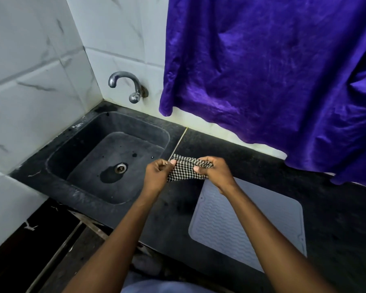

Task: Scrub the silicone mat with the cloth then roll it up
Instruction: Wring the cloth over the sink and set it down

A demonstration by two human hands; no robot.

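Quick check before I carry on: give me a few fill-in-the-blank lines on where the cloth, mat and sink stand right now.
1. The checkered cloth is held by ______ hands, the left hand and the right hand.
2. The grey silicone mat lies ______ on the black counter, not rolled.
3. The sink is to the ______ of the mat.
4. The curtain behind the counter is ______ in colour.

Missing words: both; flat; left; purple
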